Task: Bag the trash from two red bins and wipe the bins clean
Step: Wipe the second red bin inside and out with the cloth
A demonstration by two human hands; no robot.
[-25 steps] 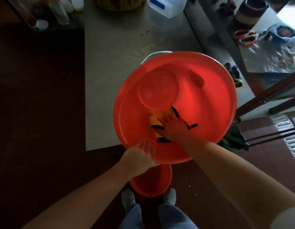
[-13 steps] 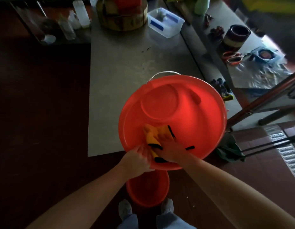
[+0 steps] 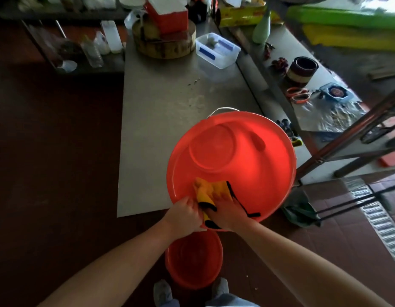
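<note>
Here, bin (image 3: 247, 165): at worktop (image 3: 161, 120) near edge, mouth tipped toward the hands.
left hand (image 3: 183, 214): grips near rim.
right hand (image 3: 227, 209): flat, presses cloth (image 3: 205, 191) inside, just beside the left.

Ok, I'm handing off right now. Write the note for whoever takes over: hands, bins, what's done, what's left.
Left hand: grips the near rim of the large red bin, which is tilted toward the camera.
Right hand: inside that bin, pressing the yellow cloth on the near inner wall.
Small red bin: upright on the floor between the feet.
Done: no trash shows in either bin.
Left: finish wiping the large bin. I cannot tell whether the small one has been wiped.
</note>
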